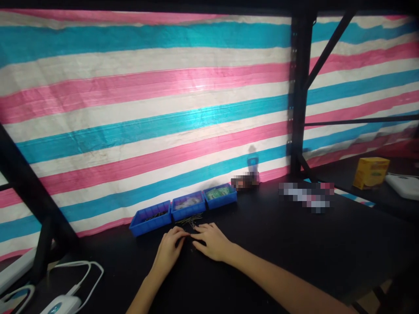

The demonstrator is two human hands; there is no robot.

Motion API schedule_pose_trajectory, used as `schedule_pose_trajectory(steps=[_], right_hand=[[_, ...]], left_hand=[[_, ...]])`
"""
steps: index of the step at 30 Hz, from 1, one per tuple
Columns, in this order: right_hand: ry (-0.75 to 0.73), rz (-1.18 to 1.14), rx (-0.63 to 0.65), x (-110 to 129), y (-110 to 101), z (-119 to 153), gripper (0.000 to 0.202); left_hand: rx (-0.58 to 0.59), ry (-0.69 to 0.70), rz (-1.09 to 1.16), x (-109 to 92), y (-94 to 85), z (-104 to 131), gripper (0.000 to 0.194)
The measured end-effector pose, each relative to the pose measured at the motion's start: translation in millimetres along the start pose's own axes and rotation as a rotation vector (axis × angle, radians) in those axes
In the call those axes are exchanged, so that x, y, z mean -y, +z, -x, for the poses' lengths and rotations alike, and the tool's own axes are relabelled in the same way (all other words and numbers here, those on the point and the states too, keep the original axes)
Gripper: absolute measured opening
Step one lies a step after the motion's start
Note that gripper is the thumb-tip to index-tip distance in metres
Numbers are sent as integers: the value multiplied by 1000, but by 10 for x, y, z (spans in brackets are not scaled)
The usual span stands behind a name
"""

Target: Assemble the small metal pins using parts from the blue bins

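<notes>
My left hand (169, 247) is over the black table, its fingers bent together and reaching toward the right. Whatever it pinches, if anything, is too small to make out. Facing it, my right hand (213, 242) has its fingers stretched and spread, with the thumb apart from the index finger. The tips of both index fingers nearly meet. Just beyond them lies a loose bunch of thin, stick-like pieces (190, 220), close to my right fingertips. Small specks lie on the table below the fingertips.
Behind the hands stand three blue bins: a left bin (151, 219) with dark pieces, a middle bin (188, 206) with clear material, and a right bin (221, 197) with green material. A white device (62, 304) with a cable is at front left; a yellow box (371, 173) stands far right.
</notes>
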State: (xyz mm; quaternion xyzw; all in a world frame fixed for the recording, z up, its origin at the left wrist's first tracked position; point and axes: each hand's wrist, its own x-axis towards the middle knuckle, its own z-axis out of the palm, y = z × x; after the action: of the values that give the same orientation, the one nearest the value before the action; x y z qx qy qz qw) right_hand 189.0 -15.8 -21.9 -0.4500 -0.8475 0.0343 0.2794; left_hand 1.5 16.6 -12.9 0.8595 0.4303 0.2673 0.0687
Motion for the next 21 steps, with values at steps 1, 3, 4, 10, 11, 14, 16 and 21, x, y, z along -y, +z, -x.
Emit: schedule_pose_trajectory(steps=[1, 3, 4, 10, 11, 14, 16, 21], right_hand=[[-1, 1, 0, 1, 3, 0, 35], [-6, 4, 2, 3, 4, 1, 36], [-8, 6, 3, 3, 3, 2, 36], [2, 10, 8, -15, 10, 9, 37], [6, 10, 11, -19, 13, 10, 37], [9, 9, 16, -26, 20, 10, 38], [9, 7, 16, -25, 22, 10, 38], [6, -4, 15, -19, 16, 6, 37]], left_hand=[[-4, 19, 37, 13, 10, -3, 23], [-20, 59, 102, 38, 32, -10, 23], [-33, 74, 123, 50, 42, -13, 23], [-103, 16, 58, 70, 54, 3, 22], [-118, -24, 23, 66, 50, 11, 23], [-145, -147, -62, 50, 33, 30, 26], [-129, -191, -88, 39, 20, 34, 27], [-89, -196, -121, 3, 2, 20, 27]])
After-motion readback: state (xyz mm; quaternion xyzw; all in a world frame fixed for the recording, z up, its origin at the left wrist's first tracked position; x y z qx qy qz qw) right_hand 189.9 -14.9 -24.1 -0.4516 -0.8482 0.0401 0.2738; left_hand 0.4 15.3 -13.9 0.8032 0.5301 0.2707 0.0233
